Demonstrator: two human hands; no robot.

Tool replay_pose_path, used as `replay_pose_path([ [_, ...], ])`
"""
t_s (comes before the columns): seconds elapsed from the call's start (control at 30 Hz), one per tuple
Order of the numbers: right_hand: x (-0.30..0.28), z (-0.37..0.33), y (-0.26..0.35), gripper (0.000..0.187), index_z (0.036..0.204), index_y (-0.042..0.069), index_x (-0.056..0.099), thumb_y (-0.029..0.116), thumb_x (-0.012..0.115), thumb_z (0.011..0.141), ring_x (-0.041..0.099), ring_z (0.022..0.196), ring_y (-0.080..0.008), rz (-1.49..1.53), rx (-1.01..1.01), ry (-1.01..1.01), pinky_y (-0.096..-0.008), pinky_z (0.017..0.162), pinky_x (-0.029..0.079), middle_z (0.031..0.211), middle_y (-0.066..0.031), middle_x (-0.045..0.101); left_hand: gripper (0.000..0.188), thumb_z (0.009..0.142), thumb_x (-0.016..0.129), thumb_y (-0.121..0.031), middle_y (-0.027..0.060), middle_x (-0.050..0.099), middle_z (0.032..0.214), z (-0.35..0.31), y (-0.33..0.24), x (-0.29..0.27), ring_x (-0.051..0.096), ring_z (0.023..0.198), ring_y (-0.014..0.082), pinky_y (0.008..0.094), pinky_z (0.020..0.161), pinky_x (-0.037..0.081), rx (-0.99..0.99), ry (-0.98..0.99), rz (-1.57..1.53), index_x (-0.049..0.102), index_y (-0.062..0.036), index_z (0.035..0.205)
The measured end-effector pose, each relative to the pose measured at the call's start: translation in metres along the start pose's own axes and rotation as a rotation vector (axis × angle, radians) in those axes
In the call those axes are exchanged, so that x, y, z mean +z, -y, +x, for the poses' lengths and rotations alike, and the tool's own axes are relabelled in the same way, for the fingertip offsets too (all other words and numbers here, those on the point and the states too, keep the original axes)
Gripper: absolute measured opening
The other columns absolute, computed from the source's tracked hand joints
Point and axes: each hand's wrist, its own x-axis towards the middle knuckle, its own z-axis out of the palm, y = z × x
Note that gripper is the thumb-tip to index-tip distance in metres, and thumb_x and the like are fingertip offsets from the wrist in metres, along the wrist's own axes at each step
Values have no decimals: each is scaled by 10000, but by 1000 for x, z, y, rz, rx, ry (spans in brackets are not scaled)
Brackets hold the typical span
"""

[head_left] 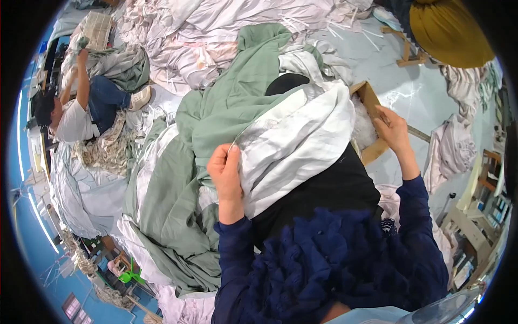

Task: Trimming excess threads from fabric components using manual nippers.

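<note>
My left hand [225,171] pinches the edge of a large green-and-white cloth [297,143], its white side spread over my lap. The green side [232,100] runs away over the pile ahead and down to my left. My right hand [393,129] is at the rim of an open cardboard box [369,102], fingers bent together. Whatever those fingers may hold is too small or hidden to make out. Inside the box lies whitish, fluffy material [365,127]. My black-clad legs [329,186] show beneath the cloth.
Heaped pale pink and white fabric [183,59] covers the floor ahead. At the left, another person [78,116] sits among cloth, one arm raised. A mustard-yellow draped thing [450,32] stands far right near a wooden frame [407,51]. More cloth [456,148] and wooden furniture [469,229] line the right.
</note>
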Motion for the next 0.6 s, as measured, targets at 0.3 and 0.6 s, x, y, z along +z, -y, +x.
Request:
replay_pose_path([
  [0.3, 14, 43, 166, 285, 1139, 42, 713, -9, 716, 858, 635, 800, -105, 399, -273, 110, -248, 703, 501, 973, -55, 699, 106, 961, 647, -63, -82, 547, 762, -13, -18, -2, 398, 678, 10, 188, 610, 305, 153, -36, 122, 657, -6, 873],
  [0.6, 50, 53, 180, 221, 931, 27, 661, -56, 736, 740, 579, 696, -217, 154, -584, 123, -334, 611, 450, 803, -84, 575, 116, 965, 646, -71, -86, 542, 755, -17, -10, -2, 395, 671, 12, 186, 605, 307, 204, -49, 154, 653, -18, 863],
])
